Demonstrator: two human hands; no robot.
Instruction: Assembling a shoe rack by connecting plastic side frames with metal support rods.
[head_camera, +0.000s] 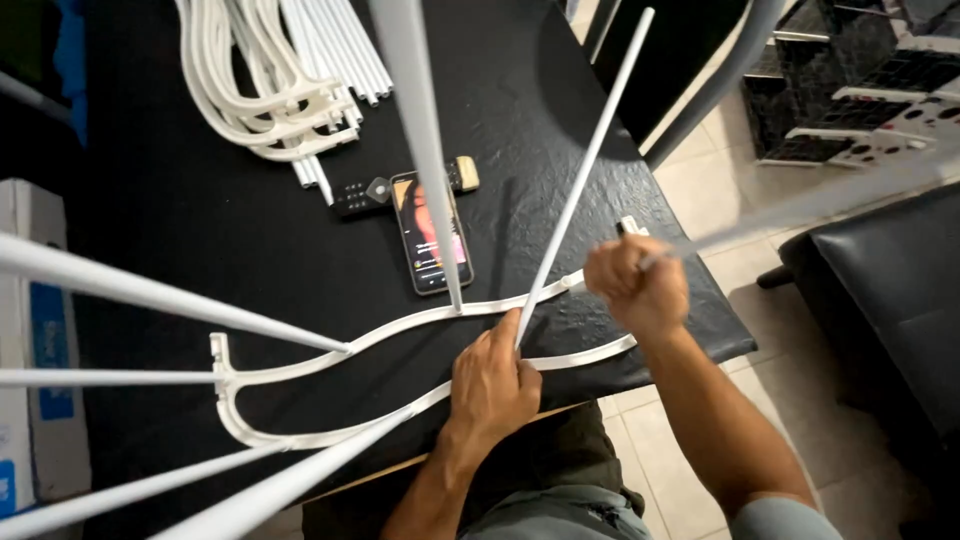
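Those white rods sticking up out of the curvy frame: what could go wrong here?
The upright rod under the left hand leans, so it might slip from the curved white frame. The phone lies right beside another standing rod and could be struck if one topples. The right hand grips a blurred rod; it might swing into the others.

The worktop (200, 210) is showing matte black with a faint pebbled texture. The curved plastic frame (300, 440) and thin rods (585, 165) are looking white. The phone (432, 235) is glowing pink and orange. The floor tiles (700, 180) are appearing pale beige.
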